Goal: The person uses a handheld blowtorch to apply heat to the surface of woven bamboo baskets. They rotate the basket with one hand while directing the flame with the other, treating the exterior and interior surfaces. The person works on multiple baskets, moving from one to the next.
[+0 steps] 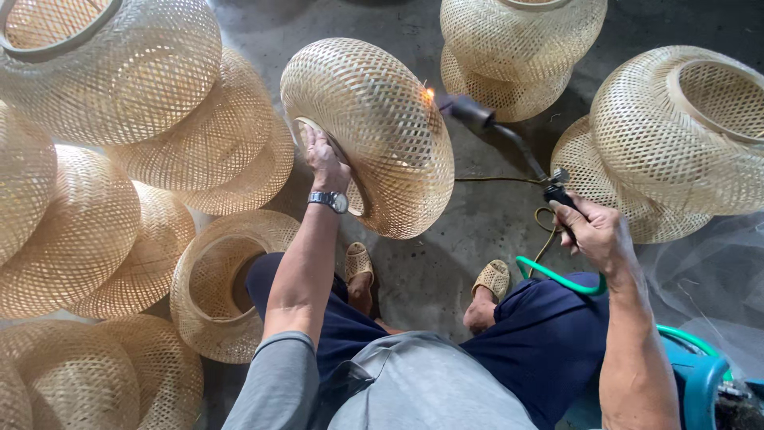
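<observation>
Woven bamboo lampshade [374, 127] stands tilted on the grey floor [446, 263], held at its rim by the left hand [325, 159]. Right of the lampshade, the right hand [597, 232] grips a gas torch [509, 139], whose flame touches the lampshade's upper edge. More woven shades [119, 159] lie left of it.

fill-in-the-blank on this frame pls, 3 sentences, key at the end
1. The left hand grips the rim of a round woven bamboo lampshade and wears a silver ____ on its wrist.
2. The right hand holds a black gas torch whose flame touches the ____.
3. A green hose curves over the person's ____ knee.

Missing words: wristwatch; lampshade; right
</observation>
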